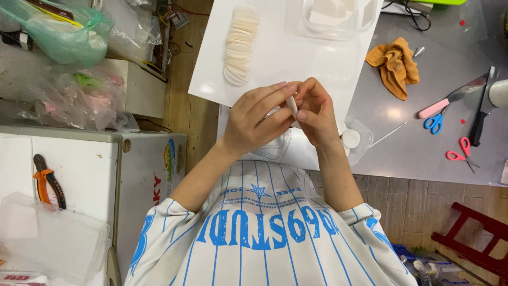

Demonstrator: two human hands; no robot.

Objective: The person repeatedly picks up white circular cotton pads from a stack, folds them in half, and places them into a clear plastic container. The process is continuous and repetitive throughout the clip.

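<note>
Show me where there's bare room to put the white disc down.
Bare patches: the white board between the row of white discs and the clear tray, and the grey tabletop beyond the orange cloth. The right edge is crowded: knives, blue scissors, pink scissors.

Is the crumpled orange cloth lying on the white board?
No, the crumpled orange cloth lies on the grey metal table, right of the white board.
</note>
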